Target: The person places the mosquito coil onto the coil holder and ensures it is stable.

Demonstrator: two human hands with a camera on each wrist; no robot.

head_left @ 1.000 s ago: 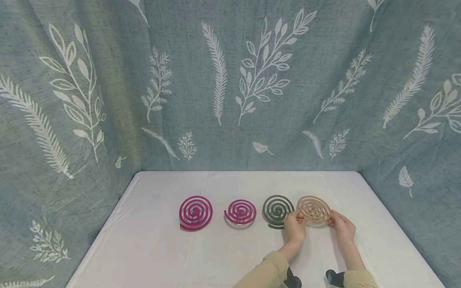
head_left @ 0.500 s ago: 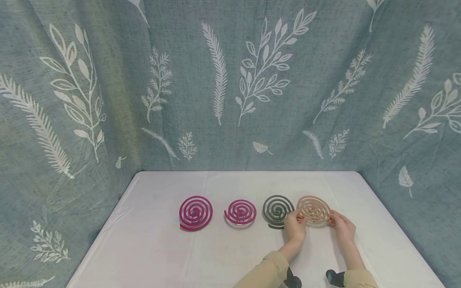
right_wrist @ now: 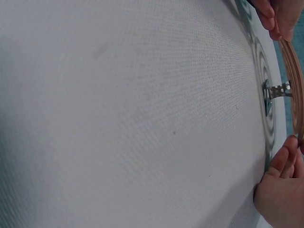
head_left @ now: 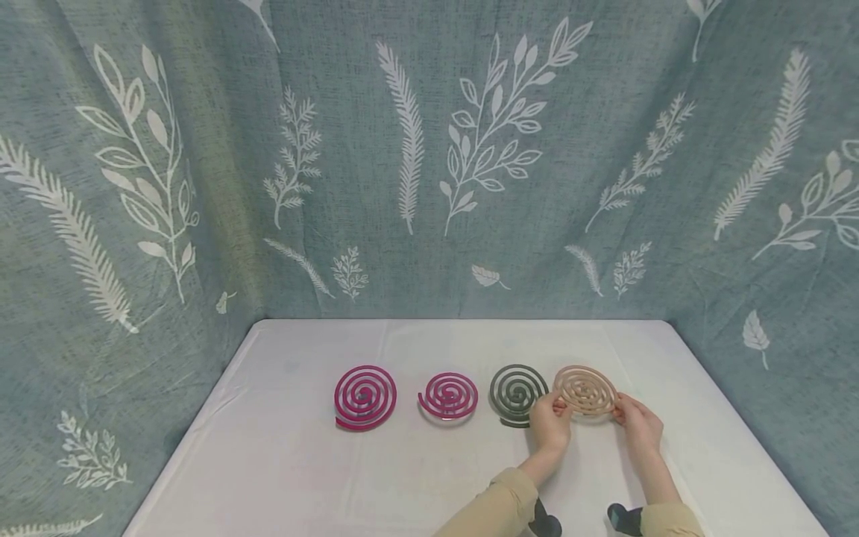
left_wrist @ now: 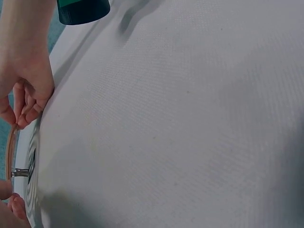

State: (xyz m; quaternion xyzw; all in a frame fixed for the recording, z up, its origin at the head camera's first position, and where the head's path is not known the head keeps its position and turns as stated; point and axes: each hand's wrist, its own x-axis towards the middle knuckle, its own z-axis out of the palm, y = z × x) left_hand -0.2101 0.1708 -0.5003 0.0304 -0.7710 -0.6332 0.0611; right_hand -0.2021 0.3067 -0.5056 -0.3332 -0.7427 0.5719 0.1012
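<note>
A tan mosquito coil (head_left: 584, 389) sits raised above the table on a small metal stand (right_wrist: 279, 90). My left hand (head_left: 550, 425) pinches its left edge between thumb and fingers. At the right edge my right hand (head_left: 640, 426) pinches the same coil. Both wrist views show a gap between the coil and the tabletop, bridged by the stand. Directly left of my left hand lies a dark green mosquito coil (head_left: 518, 391), its lower right edge partly covered by that hand.
Farther left are two magenta mosquito coils: one (head_left: 448, 395) tilted, with a glint of metal beneath it, and another (head_left: 365, 397) at the far left. A white cloth covers the table (head_left: 288, 462). Patterned blue-green curtains (head_left: 429, 268) surround its back and sides.
</note>
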